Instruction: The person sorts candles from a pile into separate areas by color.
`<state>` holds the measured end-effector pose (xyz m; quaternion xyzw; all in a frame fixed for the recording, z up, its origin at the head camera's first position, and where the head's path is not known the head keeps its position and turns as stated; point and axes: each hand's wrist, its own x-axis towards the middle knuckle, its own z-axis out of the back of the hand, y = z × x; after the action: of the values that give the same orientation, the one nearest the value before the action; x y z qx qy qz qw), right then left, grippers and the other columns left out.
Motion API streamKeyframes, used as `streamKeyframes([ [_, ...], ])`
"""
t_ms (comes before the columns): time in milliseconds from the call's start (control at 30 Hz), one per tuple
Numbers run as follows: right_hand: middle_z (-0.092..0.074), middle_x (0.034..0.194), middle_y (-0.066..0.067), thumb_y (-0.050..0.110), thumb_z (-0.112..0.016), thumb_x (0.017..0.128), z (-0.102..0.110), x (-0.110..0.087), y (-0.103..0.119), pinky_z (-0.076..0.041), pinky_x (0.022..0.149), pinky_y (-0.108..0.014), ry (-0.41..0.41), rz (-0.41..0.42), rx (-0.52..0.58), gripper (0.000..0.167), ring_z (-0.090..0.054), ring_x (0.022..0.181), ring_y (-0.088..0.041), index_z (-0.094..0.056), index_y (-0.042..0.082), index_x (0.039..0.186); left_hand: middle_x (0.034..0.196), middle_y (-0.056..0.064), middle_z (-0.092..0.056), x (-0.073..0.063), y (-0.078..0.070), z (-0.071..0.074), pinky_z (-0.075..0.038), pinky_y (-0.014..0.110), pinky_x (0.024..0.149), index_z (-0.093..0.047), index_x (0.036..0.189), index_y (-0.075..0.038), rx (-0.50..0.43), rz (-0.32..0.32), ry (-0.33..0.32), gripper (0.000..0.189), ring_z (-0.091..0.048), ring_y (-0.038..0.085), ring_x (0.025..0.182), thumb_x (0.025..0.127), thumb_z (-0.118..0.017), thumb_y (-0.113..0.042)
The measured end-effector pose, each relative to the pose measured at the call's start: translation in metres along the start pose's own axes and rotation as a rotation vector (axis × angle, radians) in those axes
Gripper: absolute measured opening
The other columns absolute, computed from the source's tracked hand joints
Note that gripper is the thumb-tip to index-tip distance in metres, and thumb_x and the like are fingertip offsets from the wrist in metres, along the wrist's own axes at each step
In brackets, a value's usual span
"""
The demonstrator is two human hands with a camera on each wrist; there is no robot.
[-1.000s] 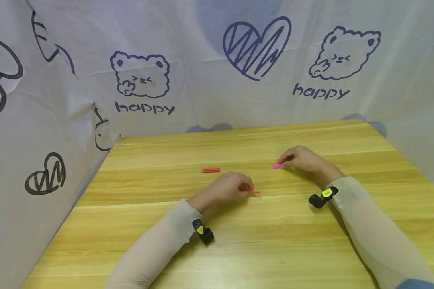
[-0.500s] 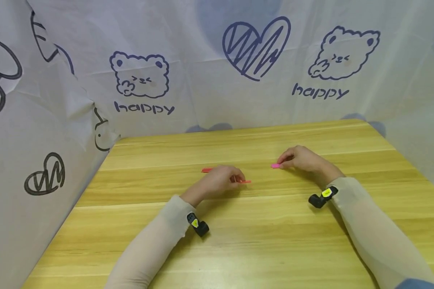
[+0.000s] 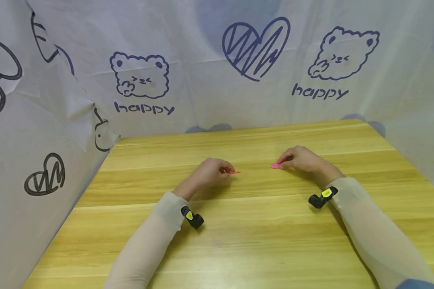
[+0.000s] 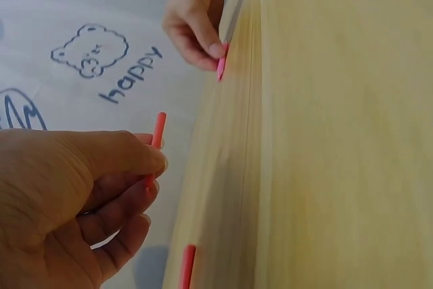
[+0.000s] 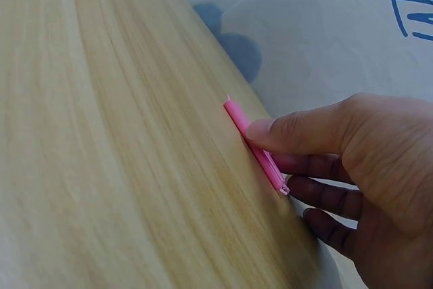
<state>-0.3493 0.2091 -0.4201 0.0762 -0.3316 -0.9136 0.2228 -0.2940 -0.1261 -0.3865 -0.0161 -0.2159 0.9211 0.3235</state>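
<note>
My left hand pinches a thin red-orange stick between thumb and fingertips, over the far middle of the table. Below it in the left wrist view, another red stick lies on the wood; the head view has it hidden behind the left hand. To the right, my right hand pinches a short pink stick, low over the tabletop. A fine pale tip like a wick pokes out of the pink stick's far end. The thumb covers its middle.
The wood-grain table ends at a white cloth with drawn bears and hearts behind it. Black wrist cameras sit on both cuffs.
The left hand has carried its red-orange stick leftward and away from the body, and now hides the red sticks lying on the table. The right hand and pink stick have stayed put.
</note>
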Motion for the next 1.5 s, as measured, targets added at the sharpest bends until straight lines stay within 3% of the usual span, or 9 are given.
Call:
streamKeyframes([
  [500, -0.069, 0.105, -0.010, 0.014, -0.074, 0.088, 0.000, -0.002, 0.000, -0.043, 0.092, -0.045, -0.008, 0.015, 0.009, 0.014, -0.058, 0.100, -0.028, -0.076, 0.007, 0.100, 0.102, 0.002, -0.071, -0.002, 0.036, 0.001, -0.049, 0.031, 0.080, -0.075, 0.111, -0.012, -0.114, 0.165, -0.085, 0.018, -0.059, 0.014, 0.089, 0.097, -0.064, -0.016],
  [800, -0.069, 0.103, -0.011, 0.012, -0.072, 0.089, 0.001, -0.002, 0.002, -0.043, 0.090, -0.043, -0.012, 0.004, 0.009, 0.014, -0.058, 0.098, -0.027, -0.076, 0.005, 0.100, 0.109, 0.005, -0.071, -0.002, 0.060, 0.000, -0.047, 0.036, 0.094, -0.076, 0.111, -0.013, -0.090, 0.167, -0.135, 0.020, -0.062, 0.020, 0.105, 0.098, -0.063, -0.019],
  [1000, -0.068, 0.102, -0.010, 0.009, -0.071, 0.089, -0.001, 0.000, -0.001, -0.043, 0.086, -0.039, -0.009, 0.000, 0.008, 0.013, -0.056, 0.094, -0.026, -0.076, 0.005, 0.100, 0.108, 0.006, -0.071, -0.003, 0.068, -0.002, -0.048, 0.037, 0.094, -0.076, 0.110, -0.011, -0.076, 0.187, -0.132, 0.020, -0.063, 0.022, 0.105, 0.098, -0.062, -0.016],
  [1267, -0.068, 0.104, -0.011, 0.010, -0.072, 0.089, -0.001, -0.001, -0.001, -0.042, 0.090, -0.043, -0.005, -0.010, 0.014, 0.013, -0.057, 0.098, -0.028, -0.076, 0.005, 0.100, 0.108, 0.008, -0.071, -0.006, 0.078, -0.006, -0.048, 0.040, 0.095, -0.076, 0.109, -0.010, -0.055, 0.201, -0.138, 0.019, -0.063, 0.026, 0.106, 0.098, -0.062, -0.016],
  [1500, -0.068, 0.103, -0.010, 0.009, -0.071, 0.089, 0.000, -0.002, 0.001, -0.042, 0.086, -0.040, -0.007, -0.022, 0.024, 0.014, -0.056, 0.095, -0.026, -0.076, 0.005, 0.101, 0.109, 0.008, -0.071, -0.005, 0.079, -0.004, -0.048, 0.040, 0.094, -0.076, 0.110, -0.010, -0.054, 0.207, -0.110, 0.019, -0.063, 0.026, 0.106, 0.097, -0.062, -0.016],
])
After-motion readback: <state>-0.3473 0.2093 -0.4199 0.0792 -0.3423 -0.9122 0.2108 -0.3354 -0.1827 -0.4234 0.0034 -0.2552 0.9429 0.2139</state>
